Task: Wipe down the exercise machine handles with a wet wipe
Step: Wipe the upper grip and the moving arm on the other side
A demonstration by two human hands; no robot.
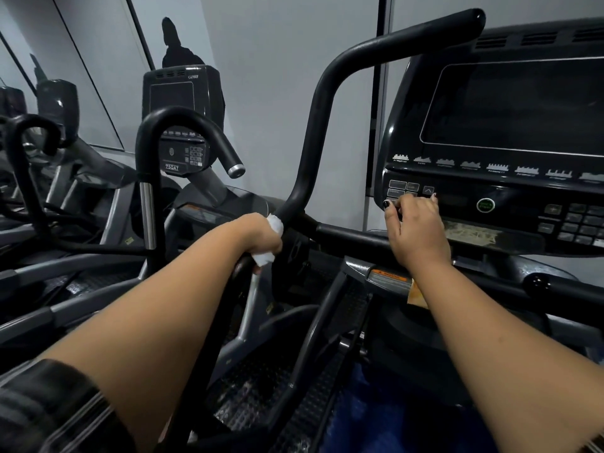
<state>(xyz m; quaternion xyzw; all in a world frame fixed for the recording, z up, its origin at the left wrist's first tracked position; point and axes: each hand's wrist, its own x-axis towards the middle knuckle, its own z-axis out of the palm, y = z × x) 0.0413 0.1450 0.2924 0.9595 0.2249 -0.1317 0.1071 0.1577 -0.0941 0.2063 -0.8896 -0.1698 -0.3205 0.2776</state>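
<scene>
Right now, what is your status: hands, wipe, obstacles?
Left hand grips wet wipe around handle. Right hand on console edge, grip unclear. Nothing blocks handle.

pale grey wall panels [277, 76] fill the background, split by thin dark seams and one broad dark vertical strip [380, 93]. at the left stands a neighbouring machine [183, 125] marked 750at, with further machines [57, 103] beyond it. a dark silhouette [176, 44], possibly a shadow, rises above its console. the light is dim and even.
</scene>
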